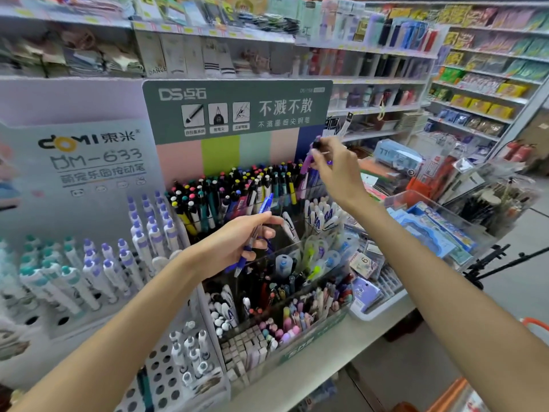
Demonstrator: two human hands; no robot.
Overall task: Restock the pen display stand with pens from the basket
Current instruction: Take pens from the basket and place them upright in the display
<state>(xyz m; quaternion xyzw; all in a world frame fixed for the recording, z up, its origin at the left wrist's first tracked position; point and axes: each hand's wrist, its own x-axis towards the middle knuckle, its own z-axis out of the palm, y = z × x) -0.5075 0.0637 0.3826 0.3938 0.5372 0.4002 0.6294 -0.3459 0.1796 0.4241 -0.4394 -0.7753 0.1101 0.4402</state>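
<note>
The pen display stand (237, 114) has a grey-green header and tiered clear compartments packed with upright pens. My left hand (237, 245) grips a small bunch of blue pens (258, 230) in front of the middle tier. My right hand (332, 165) is raised at the stand's back right corner. It pinches a purple pen (310, 157) with a dark cap over the top row. The basket is only partly seen, as an orange rim (534, 322) at the far right edge.
A white DOMI pen rack (89, 263) with holes stands to the left. A clear bin of blue packaged goods (430, 230) and a white tray (374, 310) sit to the right. Store shelves fill the background, and an aisle floor opens on the right.
</note>
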